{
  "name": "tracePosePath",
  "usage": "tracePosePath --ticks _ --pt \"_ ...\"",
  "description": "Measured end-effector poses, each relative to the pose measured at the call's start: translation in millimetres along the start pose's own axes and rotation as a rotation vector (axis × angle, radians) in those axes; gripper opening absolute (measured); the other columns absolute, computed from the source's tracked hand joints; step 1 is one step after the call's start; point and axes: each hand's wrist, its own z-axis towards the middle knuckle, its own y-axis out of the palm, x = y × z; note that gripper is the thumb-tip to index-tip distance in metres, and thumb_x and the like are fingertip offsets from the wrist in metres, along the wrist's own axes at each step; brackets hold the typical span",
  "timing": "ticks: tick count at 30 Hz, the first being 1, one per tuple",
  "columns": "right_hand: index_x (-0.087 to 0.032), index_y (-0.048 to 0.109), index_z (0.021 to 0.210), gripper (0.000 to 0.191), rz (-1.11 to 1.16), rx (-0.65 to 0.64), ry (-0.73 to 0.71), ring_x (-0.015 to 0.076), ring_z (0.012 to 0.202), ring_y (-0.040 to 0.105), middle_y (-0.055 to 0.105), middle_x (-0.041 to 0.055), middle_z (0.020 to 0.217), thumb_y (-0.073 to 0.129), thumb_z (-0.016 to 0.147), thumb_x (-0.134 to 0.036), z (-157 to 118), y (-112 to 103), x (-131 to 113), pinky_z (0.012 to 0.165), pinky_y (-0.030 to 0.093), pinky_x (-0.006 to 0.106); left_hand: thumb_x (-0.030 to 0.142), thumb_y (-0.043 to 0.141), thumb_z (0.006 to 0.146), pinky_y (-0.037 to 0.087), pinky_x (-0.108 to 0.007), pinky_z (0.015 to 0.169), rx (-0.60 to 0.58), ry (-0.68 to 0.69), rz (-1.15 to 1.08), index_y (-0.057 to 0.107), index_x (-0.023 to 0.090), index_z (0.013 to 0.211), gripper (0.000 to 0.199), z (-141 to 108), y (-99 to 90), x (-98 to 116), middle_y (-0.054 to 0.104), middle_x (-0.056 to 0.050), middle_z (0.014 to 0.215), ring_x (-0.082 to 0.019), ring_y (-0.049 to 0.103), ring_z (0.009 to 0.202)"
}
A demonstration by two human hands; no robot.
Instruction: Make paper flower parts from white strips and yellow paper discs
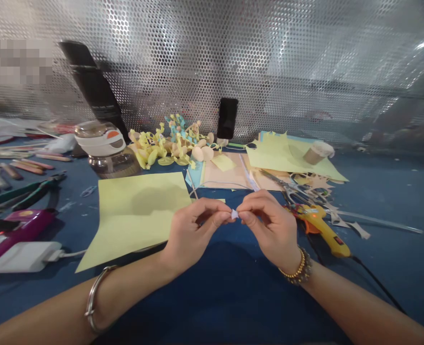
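Observation:
Between my two hands is a tiny pale lilac piece of paper (234, 214), pinched at both sides by the fingertips. My left hand (194, 230) holds its left edge between thumb and forefinger. The right edge is in the pinch of my right hand (271, 227). Most of the piece is covered by the fingers, so its full shape is hidden. To the left of my left hand lies a large yellow paper sheet (140, 206). A yellow glue gun (322, 227) rests just right of my right hand, near a pair of scissors (287, 191).
Yellow and blue paper flowers (169, 143) are heaped behind the sheet, next to a glass jar (107, 151). A phone (228, 118) leans on the perforated metal wall. Green-handled pliers (39, 189) and a purple power strip (28, 230) lie left. A tape roll (316, 153) sits on paper sheets at right.

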Motion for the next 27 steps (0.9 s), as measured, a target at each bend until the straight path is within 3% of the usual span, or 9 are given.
tracePosePath --ticks 20,25,27 --pt "-0.021 0.063 0.08 0.012 -0.025 0.022 0.016 0.013 0.072 0.055 0.056 0.0001 0.076 0.059 0.087 -0.013 -3.7 4.3 -5.3 0.061 0.049 0.026 0.017 0.061 0.087 0.057 -0.02 0.064 0.01 0.02 0.072 0.065 0.017 0.08 0.008 -2.6 2.9 4.3 0.071 -0.002 0.075 -0.011 0.067 0.067" --pt "-0.021 0.062 0.081 0.011 -0.074 0.118 0.014 0.0125 0.072 0.056 0.056 0.0004 0.08 0.059 0.087 -0.012 -4.0 5.4 -2.7 0.059 0.048 0.025 0.02 0.065 0.085 0.06 -0.022 0.071 0.053 -0.056 -0.038 0.066 0.019 0.097 0.012 -3.0 4.5 2.1 0.074 -0.003 0.087 -0.013 0.071 0.075" --pt "-0.021 0.061 0.082 0.01 -0.083 0.142 -0.001 0.0125 0.072 0.055 0.056 0.0005 0.081 0.06 0.086 -0.012 -4.6 5.7 -1.7 0.058 0.048 0.025 0.02 0.069 0.082 0.06 -0.022 0.073 0.052 -0.059 -0.056 0.066 0.019 0.094 0.013 -3.0 4.9 1.5 0.074 -0.002 0.088 -0.013 0.072 0.077"
